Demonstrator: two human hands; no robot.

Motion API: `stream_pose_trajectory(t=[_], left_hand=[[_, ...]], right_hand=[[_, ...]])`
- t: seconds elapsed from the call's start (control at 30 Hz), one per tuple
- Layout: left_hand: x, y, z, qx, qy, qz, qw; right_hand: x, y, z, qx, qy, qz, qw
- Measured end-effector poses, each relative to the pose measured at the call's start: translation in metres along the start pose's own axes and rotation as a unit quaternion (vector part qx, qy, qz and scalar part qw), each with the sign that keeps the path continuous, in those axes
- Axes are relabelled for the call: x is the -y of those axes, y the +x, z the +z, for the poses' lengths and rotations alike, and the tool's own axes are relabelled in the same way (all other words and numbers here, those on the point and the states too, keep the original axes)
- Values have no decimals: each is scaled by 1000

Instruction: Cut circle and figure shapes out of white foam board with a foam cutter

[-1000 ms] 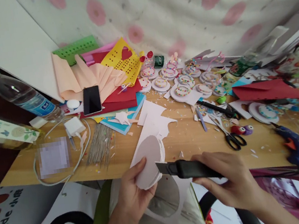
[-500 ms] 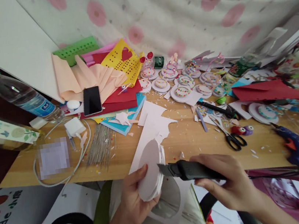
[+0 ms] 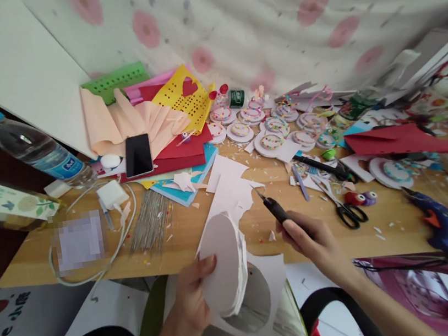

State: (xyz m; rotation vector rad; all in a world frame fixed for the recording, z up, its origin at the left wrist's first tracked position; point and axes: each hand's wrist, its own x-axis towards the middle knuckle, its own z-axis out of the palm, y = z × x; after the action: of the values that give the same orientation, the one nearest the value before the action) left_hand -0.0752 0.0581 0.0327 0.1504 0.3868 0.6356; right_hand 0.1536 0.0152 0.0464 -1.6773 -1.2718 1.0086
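Note:
My left hand (image 3: 193, 292) is closed on a thick white foam disc (image 3: 223, 265), its thumb on the flat face. The disc is tilted, and its cut side looks rough and layered. In my right hand (image 3: 311, 236) is a black utility knife (image 3: 277, 211), its blade tip pointing up and left over the table, apart from the disc. Below the disc, a white sheet with a round hole (image 3: 276, 288) lies on my lap. White foam offcuts (image 3: 227, 190) lie on the table just beyond the disc.
Several beaded rings on white discs (image 3: 272, 141) stand at the back. Scissors (image 3: 349, 211) and a blue glue gun (image 3: 439, 215) lie to the right. Left are metal wires (image 3: 150, 223), a phone (image 3: 138, 155), a charger with cable (image 3: 111, 195) and a water bottle (image 3: 32, 142).
My right hand has lifted the knife away from the disc's edge, forward over the table. The disc has turned slightly in my left hand, showing more of its side.

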Motion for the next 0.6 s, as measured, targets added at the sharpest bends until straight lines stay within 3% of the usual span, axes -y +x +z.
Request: stream_pose_trajectory(t=[0.13, 0.27, 0.33, 0.47, 0.6], left_hand=[[-15, 2, 4, -79, 156, 40, 984], [-30, 3, 7, -72, 317, 8, 946], [-30, 6, 7, -93, 309, 29, 946], [-11, 12, 9, -141, 178, 131, 965], [5, 13, 12, -182, 168, 166, 954]], right_hand=[[30, -6, 12, 72, 162, -1, 984], [42, -2, 29, 70, 148, 2, 987], [41, 0, 38, 19, 160, 22, 987], [37, 1, 54, -103, 199, 34, 974], [40, 3, 54, -56, 181, 3, 982]])
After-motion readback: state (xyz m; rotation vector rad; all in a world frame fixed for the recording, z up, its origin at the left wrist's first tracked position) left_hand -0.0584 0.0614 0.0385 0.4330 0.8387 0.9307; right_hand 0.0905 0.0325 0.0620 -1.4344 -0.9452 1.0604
